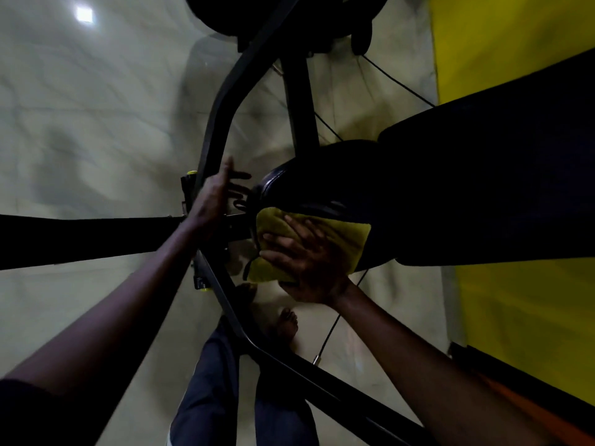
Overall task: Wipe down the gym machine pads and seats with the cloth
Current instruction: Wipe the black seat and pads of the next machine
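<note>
Cloth (351, 239), yellow and folded, lies flat on the near edge of the black seat pad (322, 188). The right grip (309, 265) presses it down with spread, straight fingers, open-palmed and not clenched around it. The seat's long axis runs from its narrow nose on the left toward the larger back pad (483, 188) on the right. Most of its unwiped surface therefore lies beyond the fingertips, up and to the right of the cloth. The right grip is plainly the nearer one for that stroke. The left grip (215, 194) is empty with its fingers extended beside the machine frame (219, 101), just off the seat's nose. It may be steadying the frame, though blur hides any contact.
</note>
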A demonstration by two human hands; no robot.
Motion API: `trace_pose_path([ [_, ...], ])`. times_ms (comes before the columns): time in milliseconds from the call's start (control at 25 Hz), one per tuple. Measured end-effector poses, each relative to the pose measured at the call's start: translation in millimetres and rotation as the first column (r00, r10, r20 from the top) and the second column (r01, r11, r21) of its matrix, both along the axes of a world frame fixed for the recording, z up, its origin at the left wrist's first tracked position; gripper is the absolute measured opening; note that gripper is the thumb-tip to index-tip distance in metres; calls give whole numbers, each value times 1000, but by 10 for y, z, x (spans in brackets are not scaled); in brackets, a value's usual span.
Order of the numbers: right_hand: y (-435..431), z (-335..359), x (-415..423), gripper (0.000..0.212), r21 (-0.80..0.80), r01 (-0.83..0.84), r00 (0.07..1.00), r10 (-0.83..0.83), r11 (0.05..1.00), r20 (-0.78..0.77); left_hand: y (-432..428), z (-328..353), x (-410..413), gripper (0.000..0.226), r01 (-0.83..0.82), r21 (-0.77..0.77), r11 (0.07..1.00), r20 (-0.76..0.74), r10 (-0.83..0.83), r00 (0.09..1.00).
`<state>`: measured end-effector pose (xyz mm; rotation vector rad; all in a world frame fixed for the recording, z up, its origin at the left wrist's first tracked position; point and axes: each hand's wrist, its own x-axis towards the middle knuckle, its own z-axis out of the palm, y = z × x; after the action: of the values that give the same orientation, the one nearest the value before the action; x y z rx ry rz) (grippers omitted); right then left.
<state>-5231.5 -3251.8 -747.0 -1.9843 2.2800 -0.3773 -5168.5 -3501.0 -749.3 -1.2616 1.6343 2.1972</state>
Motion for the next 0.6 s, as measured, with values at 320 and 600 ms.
trace_pose_path([
  [320, 735, -141, 61, 69, 85, 390, 882, -398, 917, 252, 549, 11, -93, 37, 84, -556, 827, 41, -73, 996],
  [600, 558, -337, -225, 72, 197, 969, 58, -915, 148, 399, 741, -34, -425, 43, 304, -791, 531, 243, -184, 952],
])
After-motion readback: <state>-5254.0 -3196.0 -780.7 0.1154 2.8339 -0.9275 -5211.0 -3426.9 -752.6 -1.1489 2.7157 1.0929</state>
